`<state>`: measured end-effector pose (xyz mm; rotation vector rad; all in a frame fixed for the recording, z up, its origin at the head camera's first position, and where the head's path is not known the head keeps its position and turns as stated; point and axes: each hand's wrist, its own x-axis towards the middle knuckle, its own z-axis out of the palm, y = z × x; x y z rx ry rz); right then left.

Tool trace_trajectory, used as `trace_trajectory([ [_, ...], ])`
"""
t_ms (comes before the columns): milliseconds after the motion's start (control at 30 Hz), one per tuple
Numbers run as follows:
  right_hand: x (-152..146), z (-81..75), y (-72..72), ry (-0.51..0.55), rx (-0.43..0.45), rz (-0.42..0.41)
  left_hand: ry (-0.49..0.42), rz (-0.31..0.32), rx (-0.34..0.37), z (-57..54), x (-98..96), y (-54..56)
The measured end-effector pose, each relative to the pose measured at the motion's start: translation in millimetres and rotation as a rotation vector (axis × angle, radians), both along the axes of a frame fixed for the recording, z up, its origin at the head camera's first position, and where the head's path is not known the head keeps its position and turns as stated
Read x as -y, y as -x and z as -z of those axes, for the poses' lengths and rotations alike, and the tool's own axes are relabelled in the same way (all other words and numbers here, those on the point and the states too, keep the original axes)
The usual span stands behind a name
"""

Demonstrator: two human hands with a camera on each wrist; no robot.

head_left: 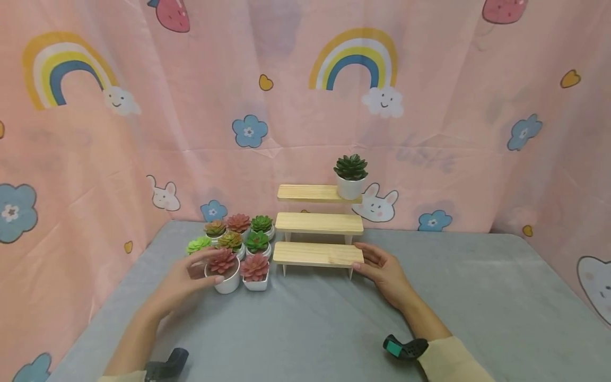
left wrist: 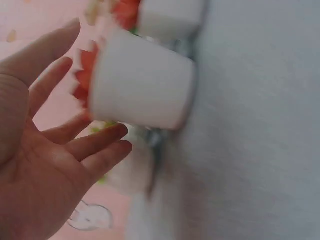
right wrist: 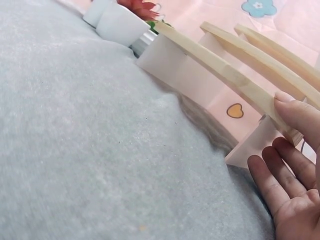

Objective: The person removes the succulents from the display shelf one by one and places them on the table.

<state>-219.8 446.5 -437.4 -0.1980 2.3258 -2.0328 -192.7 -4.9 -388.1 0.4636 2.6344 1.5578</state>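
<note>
My left hand (head_left: 183, 281) reaches around a potted succulent with dusty red leaves (head_left: 228, 271). In the left wrist view, the white pot (left wrist: 145, 82) stands between the spread thumb and fingers, and no firm hold shows. The right hand (head_left: 387, 273) grips the right end of a three-step wooden display stand (head_left: 315, 254) at its lowest board. Seen from the right wrist, the thumb lies on the edge of the board (right wrist: 220, 70) and the other fingers are below it, near a pale leg (right wrist: 255, 142). A dark green succulent in a white pot (head_left: 350, 178) stands at the right of the top board.
Several more potted succulents cluster left of the stand, including a pink one in a square pot (head_left: 255, 271) and a green one (head_left: 258, 243). A grey cloth (head_left: 305, 329) covers the table. Behind hangs a pink patterned curtain (head_left: 296, 106).
</note>
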Motion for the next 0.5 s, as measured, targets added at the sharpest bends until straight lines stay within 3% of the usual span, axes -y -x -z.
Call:
trace_trajectory([
  [267, 0, -1.6, -1.3, -0.001, 0.017, 0.008, 0.093, 0.034, 0.021, -49.7, -8.7, 4.0],
  [500, 0, -1.6, -0.9, -0.006, 0.018, 0.006, 0.128, 0.142, -0.022, -79.4, -29.3, 15.9],
])
